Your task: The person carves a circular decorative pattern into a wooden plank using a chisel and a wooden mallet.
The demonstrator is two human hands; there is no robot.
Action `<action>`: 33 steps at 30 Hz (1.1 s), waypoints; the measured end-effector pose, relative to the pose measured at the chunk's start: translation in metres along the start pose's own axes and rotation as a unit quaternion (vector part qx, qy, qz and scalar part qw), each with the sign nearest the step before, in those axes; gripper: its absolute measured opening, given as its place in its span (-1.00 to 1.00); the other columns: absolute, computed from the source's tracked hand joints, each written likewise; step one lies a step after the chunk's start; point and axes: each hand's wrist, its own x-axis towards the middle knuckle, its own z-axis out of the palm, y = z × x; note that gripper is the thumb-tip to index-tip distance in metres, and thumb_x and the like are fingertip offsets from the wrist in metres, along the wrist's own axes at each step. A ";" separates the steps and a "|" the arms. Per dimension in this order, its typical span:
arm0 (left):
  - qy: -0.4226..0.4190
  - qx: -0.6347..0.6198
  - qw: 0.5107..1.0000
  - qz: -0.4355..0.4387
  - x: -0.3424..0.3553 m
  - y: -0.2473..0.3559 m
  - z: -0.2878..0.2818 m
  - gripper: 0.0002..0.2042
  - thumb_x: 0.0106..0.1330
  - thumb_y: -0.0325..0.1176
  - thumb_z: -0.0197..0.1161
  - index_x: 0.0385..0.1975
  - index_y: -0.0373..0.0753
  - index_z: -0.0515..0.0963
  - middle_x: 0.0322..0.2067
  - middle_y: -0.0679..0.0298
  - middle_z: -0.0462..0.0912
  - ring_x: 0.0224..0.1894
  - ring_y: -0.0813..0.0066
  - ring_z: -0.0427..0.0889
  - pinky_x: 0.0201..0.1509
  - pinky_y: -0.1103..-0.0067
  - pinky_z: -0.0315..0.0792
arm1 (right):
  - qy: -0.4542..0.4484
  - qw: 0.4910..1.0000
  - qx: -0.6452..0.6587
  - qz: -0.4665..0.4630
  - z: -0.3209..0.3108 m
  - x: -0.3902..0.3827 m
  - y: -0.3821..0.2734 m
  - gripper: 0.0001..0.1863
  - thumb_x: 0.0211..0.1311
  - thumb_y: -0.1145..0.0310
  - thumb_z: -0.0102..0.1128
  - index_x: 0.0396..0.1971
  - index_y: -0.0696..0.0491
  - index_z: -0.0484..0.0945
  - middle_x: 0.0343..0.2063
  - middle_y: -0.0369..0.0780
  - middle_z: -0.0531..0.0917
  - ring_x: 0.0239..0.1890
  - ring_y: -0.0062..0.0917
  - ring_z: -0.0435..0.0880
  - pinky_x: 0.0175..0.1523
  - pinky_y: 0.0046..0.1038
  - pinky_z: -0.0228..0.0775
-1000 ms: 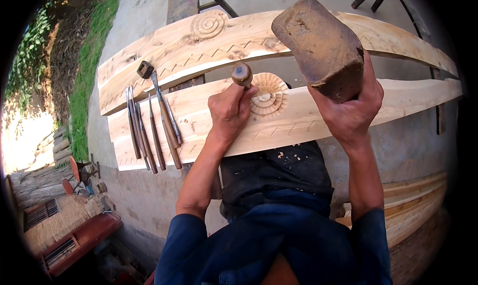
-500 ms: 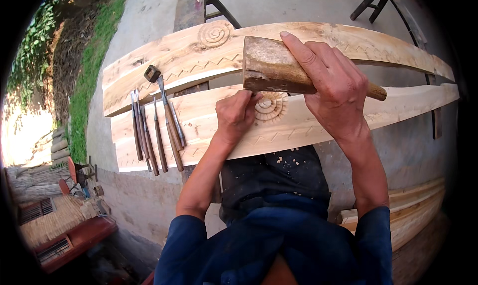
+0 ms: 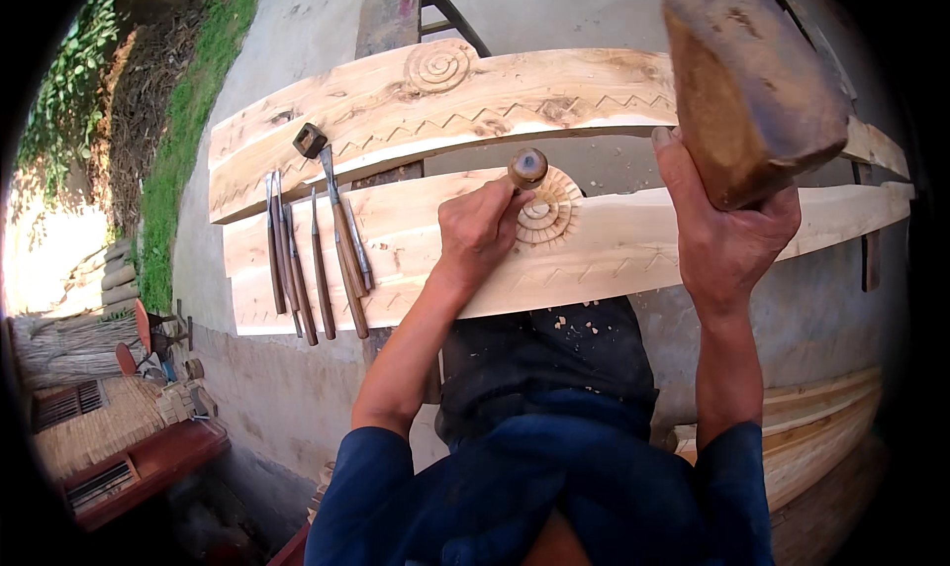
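My left hand (image 3: 479,225) is wrapped round an upright chisel (image 3: 528,167), whose round wooden butt faces up; its blade is hidden below the fist. It stands at the left edge of a carved spiral rosette (image 3: 550,222) on the nearer wooden plank (image 3: 614,232). My right hand (image 3: 737,239) grips a wooden mallet (image 3: 752,81), raised to the right of the chisel and apart from it. The mallet's blocky head hides its handle. A zigzag line is cut along the plank's near edge.
A second plank (image 3: 346,106) with a spiral and zigzag lies beyond. Several chisels and gouges (image 3: 322,269) rest across the near plank's left end, by a small dark square block (image 3: 310,141). A trestle beam (image 3: 388,17) supports the planks. More timber (image 3: 821,423) lies low right.
The mallet has risen off the chisel and swung to the right with my right hand. The chisel's butt, hidden before, now shows. My left hand stays by the rosette.
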 end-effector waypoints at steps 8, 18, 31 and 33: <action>0.007 0.001 1.000 -0.015 -0.005 0.004 -0.002 -0.86 0.26 -0.60 0.52 -0.23 -0.33 0.72 -0.48 0.16 0.74 -0.53 0.22 0.73 -0.44 0.41 0.56 | -0.126 0.935 -0.295 -0.147 0.002 0.003 0.012 -0.22 -0.02 0.77 0.43 0.31 -0.01 0.64 -0.09 -0.20 0.78 -0.07 -0.32 0.79 0.04 -0.36 0.65; 0.024 0.026 0.993 -0.114 -0.009 0.005 -0.005 -0.92 0.45 -0.49 0.46 -0.20 -0.33 0.68 -0.38 0.12 0.79 -0.43 0.36 0.79 -0.35 0.53 0.60 | -0.010 0.977 -0.056 0.208 -0.021 -0.042 0.022 -0.62 0.23 0.59 0.59 0.01 0.25 0.66 -0.12 -0.19 0.82 -0.11 -0.53 0.80 0.08 -0.43 0.66; 0.042 -0.070 0.970 -0.228 -0.022 0.011 -0.010 -0.89 0.54 -0.49 0.40 -0.13 -0.40 0.64 -0.39 0.21 0.81 -0.38 0.61 0.76 -0.27 0.65 0.58 | -0.048 0.978 -0.070 0.189 -0.020 -0.043 0.027 -0.62 0.26 0.55 0.59 0.03 0.24 0.66 -0.12 -0.19 0.79 -0.10 -0.53 0.77 0.09 -0.43 0.62; 0.043 -0.075 0.971 -0.225 -0.019 0.012 -0.010 -0.89 0.54 -0.48 0.40 -0.13 -0.39 0.64 -0.41 0.20 0.81 -0.39 0.60 0.76 -0.28 0.65 0.57 | -0.056 0.977 -0.081 0.187 -0.020 -0.042 0.027 -0.62 0.27 0.54 0.59 0.03 0.24 0.65 -0.11 -0.19 0.79 -0.10 -0.53 0.76 0.08 -0.44 0.62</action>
